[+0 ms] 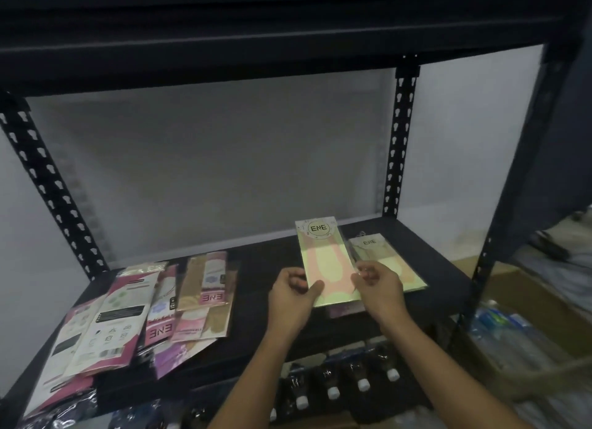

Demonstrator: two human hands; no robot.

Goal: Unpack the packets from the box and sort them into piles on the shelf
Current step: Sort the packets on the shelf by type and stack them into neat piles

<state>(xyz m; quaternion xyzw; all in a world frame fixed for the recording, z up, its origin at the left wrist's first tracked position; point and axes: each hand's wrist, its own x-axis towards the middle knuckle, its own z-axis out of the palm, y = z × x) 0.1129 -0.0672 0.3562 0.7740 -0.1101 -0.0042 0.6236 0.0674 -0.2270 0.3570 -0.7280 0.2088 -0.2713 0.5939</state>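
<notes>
A pale yellow-green packet [325,255] marked ENE is held over the right part of the dark shelf [256,268]. My left hand [293,295] pinches its lower left corner with the thumb on top. My right hand [379,287] grips its lower right edge. Just right of it lies a second yellow-green ENE packet [378,249] flat on the shelf. A pinkish packet edge [344,311] shows under the held one. On the left of the shelf lie several pink, white and tan packets [144,313], overlapping. A cardboard box [525,342] with clear-wrapped goods stands at lower right.
Black perforated uprights [398,140] frame the shelf, and a dark upper shelf [256,38] hangs overhead. Below the shelf sit dark bottles with white caps [333,392]. A grey wall is behind.
</notes>
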